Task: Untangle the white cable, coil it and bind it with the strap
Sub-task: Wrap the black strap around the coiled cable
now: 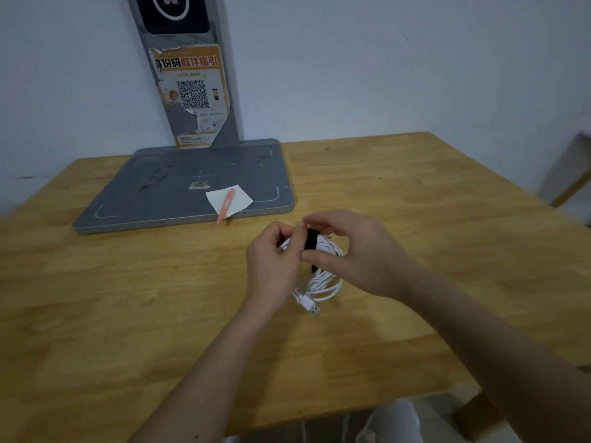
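The white cable (323, 284) is wound into a coil and held a little above the wooden table (128, 298), its USB plug (312, 310) hanging at the bottom. A black strap (311, 239) wraps across the top of the coil. My left hand (275, 263) grips the coil's left side, fingers pinched at the strap. My right hand (355, 251) holds the coil from the right, thumb and fingers pressed on the strap. Much of the coil is hidden behind both hands.
A grey flat stand base (179, 187) with an upright post and a QR poster (192, 91) sits at the back left. On it lie a white paper (241, 199) and an orange pen (225, 206). The table's front edge runs close below my forearms.
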